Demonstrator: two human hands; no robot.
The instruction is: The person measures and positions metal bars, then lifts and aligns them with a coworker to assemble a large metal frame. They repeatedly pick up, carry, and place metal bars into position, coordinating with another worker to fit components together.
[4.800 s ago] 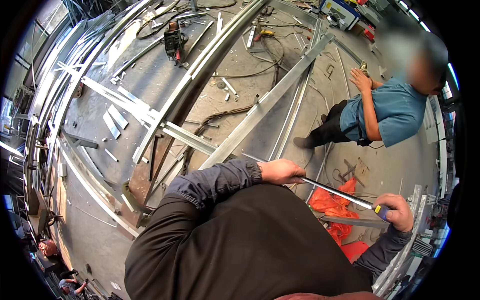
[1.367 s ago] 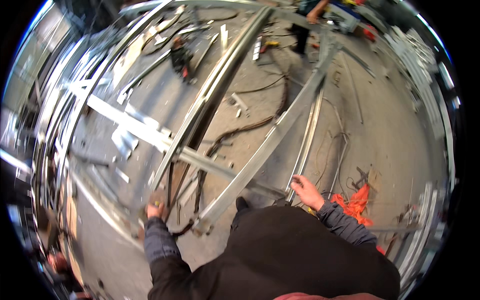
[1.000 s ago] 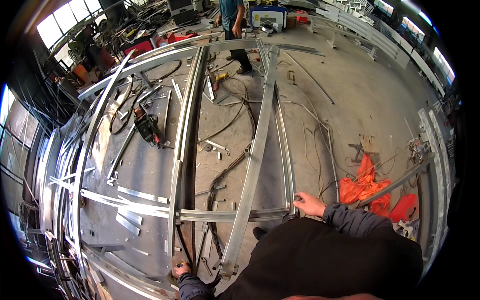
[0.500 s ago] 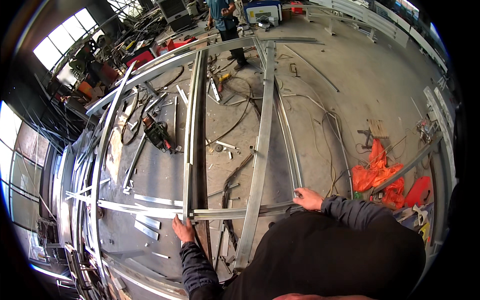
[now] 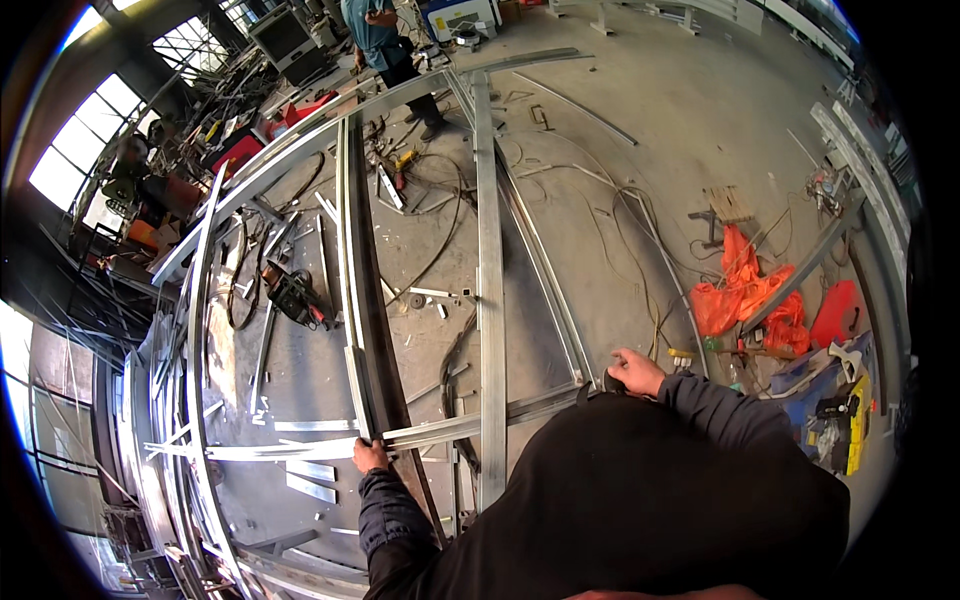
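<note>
My left hand (image 5: 370, 456) is closed around a long silvery metal profile (image 5: 354, 300) close to where it meets a crosswise metal bar (image 5: 440, 433). The profile runs away from me beside a dark, rusty-looking beam (image 5: 376, 290). Over by the crossbar's right end is my right hand (image 5: 638, 373), its fingers curled on a small dark thing that I cannot make out. Just left of that hand ends a pair of thin metal strips (image 5: 548, 275). A wide flat metal bar (image 5: 488, 250) crosses the frame between my hands.
A co-worker (image 5: 385, 50) stands beyond the frame's far edge. On the floor lie a green-and-black tool (image 5: 292, 295), cables, offcuts (image 5: 312, 487) and a yellow power tool (image 5: 405, 165). Orange plastic bags (image 5: 745, 290) and a red piece (image 5: 836, 313) lie at the right.
My right hand has lifted off the thin strips' end and shifted slightly right and away. My left hand stays at the joint, its fingers now wrapped more over it. The view has turned.
</note>
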